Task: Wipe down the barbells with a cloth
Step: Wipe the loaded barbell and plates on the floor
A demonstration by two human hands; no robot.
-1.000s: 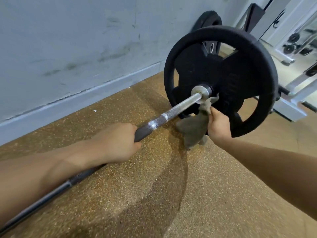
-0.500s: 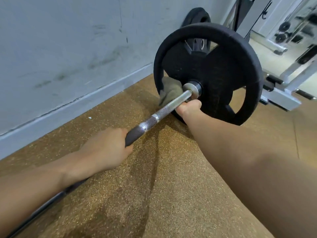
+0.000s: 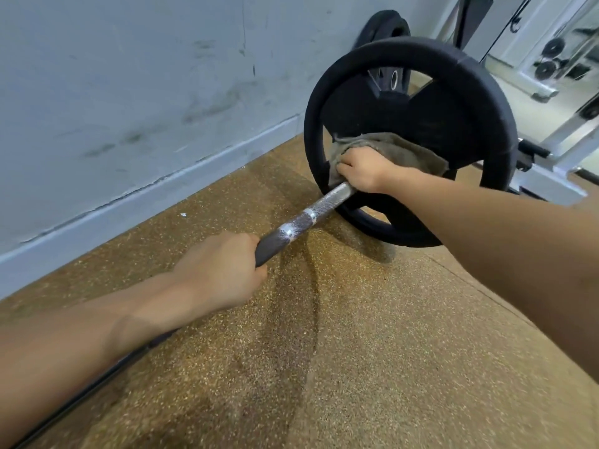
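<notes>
Right now my left hand (image 3: 220, 270) is wrapped fully around the barbell (image 3: 301, 222), fingers closed on the dark part of the shaft just short of the bright knurled section; the bar runs from the lower left corner up to the black weight plate (image 3: 453, 102), which stands on edge on the speckled brown floor (image 3: 356, 351). My right hand (image 3: 364, 170) is closed on the grey cloth (image 3: 405, 149), pressing it down over the bar's inner end where the shaft meets the plate; the cloth drapes across the hub and spreads out to the right behind my wrist, so the collar is hidden. A scuffed pale wall (image 3: 129, 92) runs along the left; a second dark plate (image 3: 382, 25) leans against it behind the first; white rack frames (image 3: 551, 157) stand at the far right.
</notes>
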